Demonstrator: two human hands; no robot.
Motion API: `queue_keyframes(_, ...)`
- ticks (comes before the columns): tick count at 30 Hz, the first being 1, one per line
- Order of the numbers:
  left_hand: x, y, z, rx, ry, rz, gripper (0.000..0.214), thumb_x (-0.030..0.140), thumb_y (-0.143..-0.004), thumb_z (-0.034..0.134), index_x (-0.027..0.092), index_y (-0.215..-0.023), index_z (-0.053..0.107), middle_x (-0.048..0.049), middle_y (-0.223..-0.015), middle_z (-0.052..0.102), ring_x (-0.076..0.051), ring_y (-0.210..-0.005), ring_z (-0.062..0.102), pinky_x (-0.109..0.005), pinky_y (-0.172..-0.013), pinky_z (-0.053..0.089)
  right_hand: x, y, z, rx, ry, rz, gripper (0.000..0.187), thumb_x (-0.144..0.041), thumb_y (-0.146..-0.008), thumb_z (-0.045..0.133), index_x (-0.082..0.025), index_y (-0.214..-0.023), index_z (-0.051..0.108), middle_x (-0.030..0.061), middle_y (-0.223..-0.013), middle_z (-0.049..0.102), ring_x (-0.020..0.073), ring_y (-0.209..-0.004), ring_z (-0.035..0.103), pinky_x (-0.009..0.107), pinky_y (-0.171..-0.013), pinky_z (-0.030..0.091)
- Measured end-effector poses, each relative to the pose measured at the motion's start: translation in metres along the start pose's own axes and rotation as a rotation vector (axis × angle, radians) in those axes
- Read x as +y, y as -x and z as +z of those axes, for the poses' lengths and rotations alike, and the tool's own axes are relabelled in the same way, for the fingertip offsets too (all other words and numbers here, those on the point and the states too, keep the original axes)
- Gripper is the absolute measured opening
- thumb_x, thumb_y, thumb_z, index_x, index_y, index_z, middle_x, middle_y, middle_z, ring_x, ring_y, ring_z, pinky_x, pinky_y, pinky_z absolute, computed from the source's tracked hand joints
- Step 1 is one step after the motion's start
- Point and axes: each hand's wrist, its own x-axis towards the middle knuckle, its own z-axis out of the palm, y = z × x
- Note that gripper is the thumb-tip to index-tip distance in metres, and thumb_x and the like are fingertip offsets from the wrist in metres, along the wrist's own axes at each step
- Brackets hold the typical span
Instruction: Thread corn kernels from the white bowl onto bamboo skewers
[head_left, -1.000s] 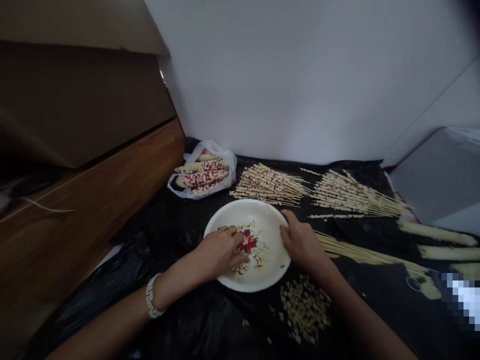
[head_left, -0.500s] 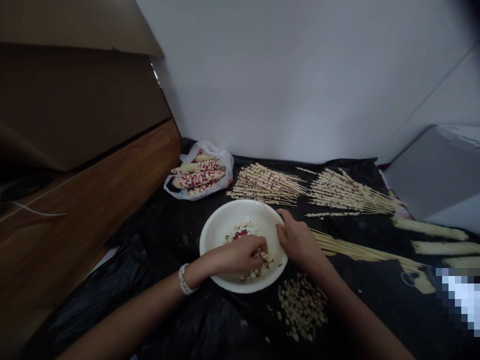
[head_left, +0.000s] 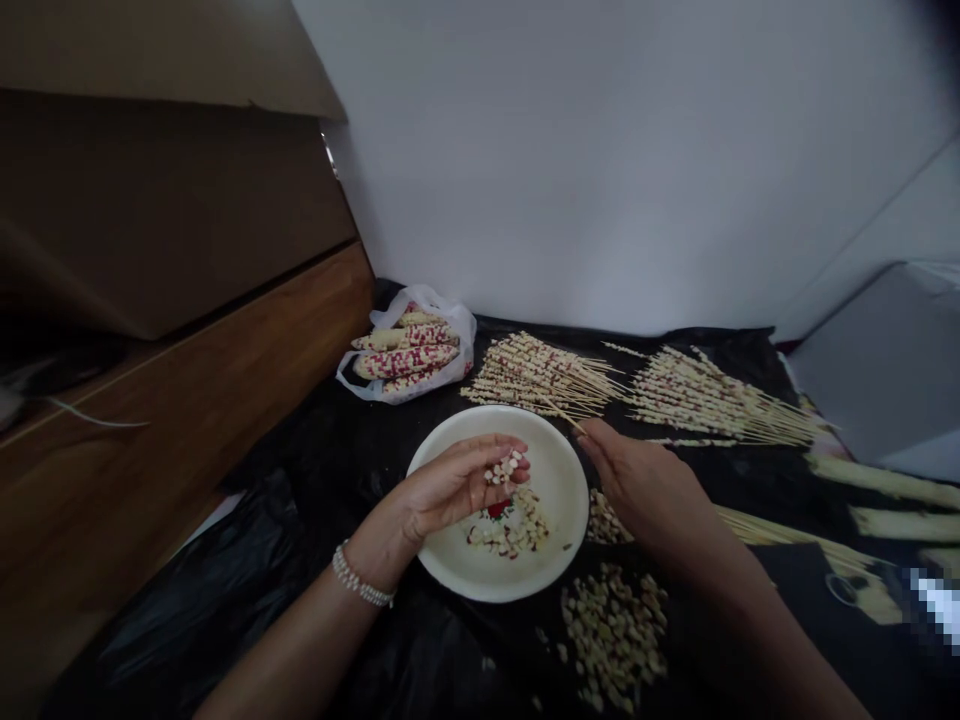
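Observation:
A white bowl (head_left: 559, 470) stands on the black sheet, with loose corn kernels (head_left: 514, 530) in its bottom. My left hand (head_left: 450, 485) hovers over the bowl, palm up, fingers cupped round a small heap of kernels (head_left: 506, 467). My right hand (head_left: 641, 485) is at the bowl's right rim, fingers pinched on a thin wooden skewer (head_left: 561, 413) that points up and left over the rim. A bead bracelet circles my left wrist.
Two bundles of kernel-threaded skewers (head_left: 540, 375) (head_left: 712, 400) lie behind the bowl. A white bag of red-speckled corn cobs (head_left: 409, 350) sits at the back left. A kernel pile (head_left: 615, 630) lies in front. Bare skewers (head_left: 772, 520) and stripped cobs (head_left: 877, 480) lie right; wooden furniture (head_left: 187, 400) stands left.
My left hand has lifted out of the bowl, turned palm up with kernels in it. My right hand has left the bowl's rim and now holds a skewer.

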Motion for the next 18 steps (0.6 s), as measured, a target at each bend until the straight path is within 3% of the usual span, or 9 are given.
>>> queue_keyframes(3, -0.005, -0.002, -0.003, 0.007, -0.048, 0.032, 0.016, 0.023, -0.079, 0.067, 0.014, -0.092, 0.067, -0.0037, -0.083, 0.062, -0.01, -0.075, 0.059, -0.018, -0.066, 0.045, 0.002, 0.002, -0.007, 0.045, -0.168, -0.149, 0.035, -0.035, -0.096, 0.028, -0.021, -0.088, 0.059, 0.0034, -0.078, 0.063, 0.0151, -0.072, 0.057, 0.028, -0.063, 0.036)
queue_keyframes(7, -0.008, -0.003, -0.003, 0.048, -0.084, 0.085, 0.022, 0.027, -0.077, 0.07, 0.013, -0.094, 0.066, -0.0025, -0.08, 0.061, -0.008, -0.068, 0.057, -0.017, -0.058, 0.043, -0.007, 0.006, -0.015, 0.099, -0.328, -0.275, 0.03, -0.032, -0.095, 0.034, -0.022, -0.103, 0.061, 0.0027, -0.083, 0.062, 0.0133, -0.078, 0.057, 0.026, -0.069, 0.04)
queue_keyframes(9, -0.008, -0.003, -0.004, 0.072, -0.057, 0.102, 0.022, 0.027, -0.077, 0.071, 0.013, -0.094, 0.065, -0.0015, -0.077, 0.06, -0.007, -0.065, 0.057, -0.016, -0.055, 0.043, -0.014, 0.008, -0.018, 0.085, -0.369, -0.28, 0.031, -0.032, -0.096, 0.033, -0.023, -0.114, 0.057, 0.002, -0.085, 0.063, 0.0135, -0.081, 0.058, 0.026, -0.071, 0.041)
queue_keyframes(12, -0.011, -0.003, -0.006, 0.109, 0.003, 0.104, 0.017, 0.024, -0.077, 0.07, 0.013, -0.088, 0.065, -0.0001, -0.073, 0.059, -0.005, -0.061, 0.056, -0.014, -0.055, 0.043, -0.021, 0.011, -0.017, 0.045, -0.375, -0.209, 0.033, -0.036, -0.097, 0.029, -0.023, -0.118, 0.052, -0.0003, -0.076, 0.062, 0.0129, -0.068, 0.058, 0.027, -0.064, 0.04)
queue_keyframes(15, -0.013, -0.003, -0.01, 0.122, 0.03, 0.111, 0.017, 0.021, -0.078, 0.069, 0.012, -0.093, 0.067, -0.0016, -0.076, 0.063, -0.005, -0.065, 0.059, -0.014, -0.062, 0.048, -0.021, 0.012, -0.012, -0.001, -0.343, -0.152, 0.031, -0.038, -0.097, 0.026, -0.022, -0.104, 0.052, -0.0024, -0.069, 0.06, 0.0118, -0.057, 0.053, 0.027, -0.057, 0.037)
queue_keyframes(18, -0.014, -0.003, -0.013, 0.112, 0.021, 0.123, 0.023, 0.017, -0.078, 0.069, 0.012, -0.1, 0.068, -0.0048, -0.085, 0.067, -0.009, -0.077, 0.063, -0.017, -0.073, 0.05, -0.017, 0.011, -0.005, 0.039, -0.326, -0.201, 0.029, -0.033, -0.097, 0.028, -0.021, -0.091, 0.053, -0.0002, -0.073, 0.059, 0.0124, -0.064, 0.054, 0.027, -0.06, 0.038)
